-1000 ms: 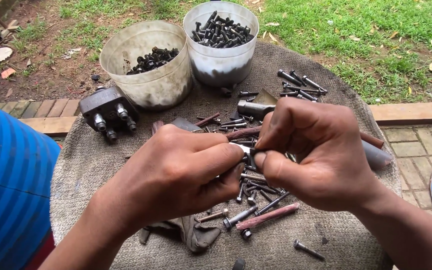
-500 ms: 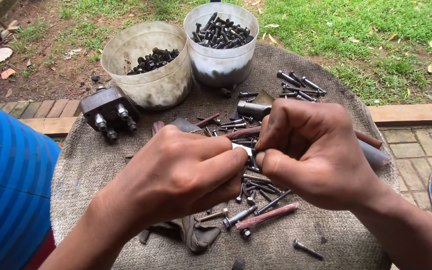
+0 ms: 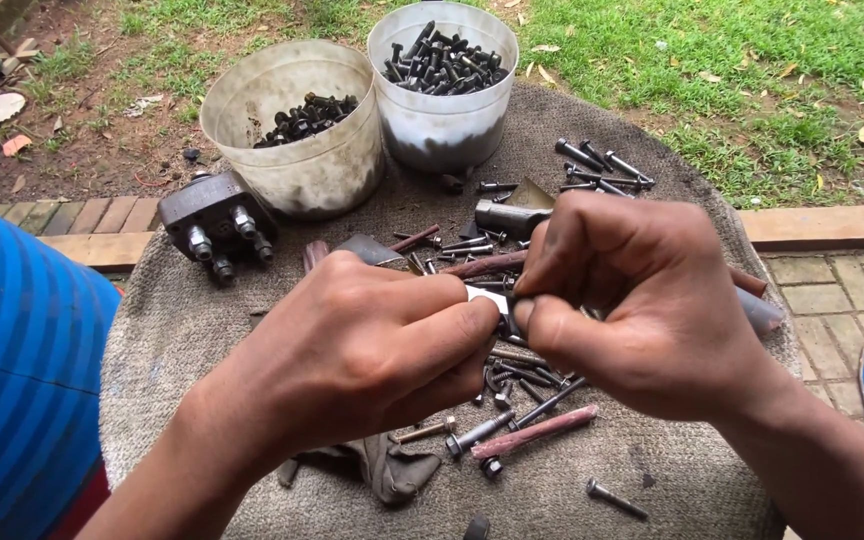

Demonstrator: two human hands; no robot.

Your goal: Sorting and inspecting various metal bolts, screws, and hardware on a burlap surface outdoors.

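Left hand: the left hand (image 3: 372,350) sits at the centre of the frame, fingers curled tight, thumb and forefinger pinched on a small bright metal piece (image 3: 487,299).
Right hand: the right hand (image 3: 632,300), at 3 o'clock of the left, closes narrow on the same piece from the other side; fingertips of both hands nearly touch.
Metal piece: held above the cloth, between the two hands; its shape is mostly hidden by the fingers.
Cloth: a round brown burlap mat (image 3: 182,330) lies under everything.
Near edge: a lone bolt (image 3: 615,498) at 5 o'clock, a rusty reddish rod (image 3: 535,432) just below the hands, and a dark folded rag (image 3: 387,468) at 6 o'clock.
Under the hands: a heap of loose bolts (image 3: 522,370).
Left, at 10 o'clock: a dark metal block with studs (image 3: 214,222).
Far right, at 1 o'clock: a small cluster of dark bolts (image 3: 602,168).
Far: two translucent plastic tubs touching, the left tub (image 3: 292,150) part-filled with dark nuts, the right tub (image 3: 442,110) heaped with black bolts.
Beyond: grass (image 3: 732,60).
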